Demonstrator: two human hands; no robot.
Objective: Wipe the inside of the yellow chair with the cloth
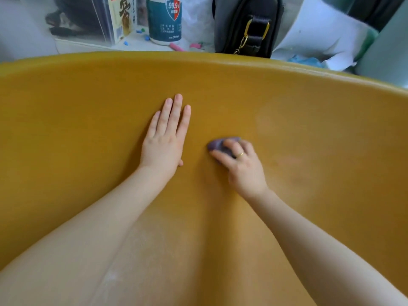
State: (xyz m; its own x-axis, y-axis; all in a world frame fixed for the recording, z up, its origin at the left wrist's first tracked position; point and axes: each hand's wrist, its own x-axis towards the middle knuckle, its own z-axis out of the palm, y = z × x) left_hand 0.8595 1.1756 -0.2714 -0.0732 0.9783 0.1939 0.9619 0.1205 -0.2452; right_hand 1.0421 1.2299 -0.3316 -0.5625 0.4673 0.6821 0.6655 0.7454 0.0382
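The yellow chair (309,111) fills most of the view, its curved inner wall facing me. My left hand (164,138) lies flat on that wall near the middle, fingers straight and together. To its right, my right hand (240,164), with a gold ring on one finger, grips a small bunched purple cloth (217,144) and presses it against the inner surface. Most of the cloth is hidden under my fingers. A pale dusty streak runs down the chair's lower middle between my forearms.
Beyond the chair's top rim (198,56) stand a white and teal bottle (164,18), a box with printed characters (123,18), a black bag with a gold chain (247,27), crumpled white paper (320,36) and small coloured bits on a white surface.
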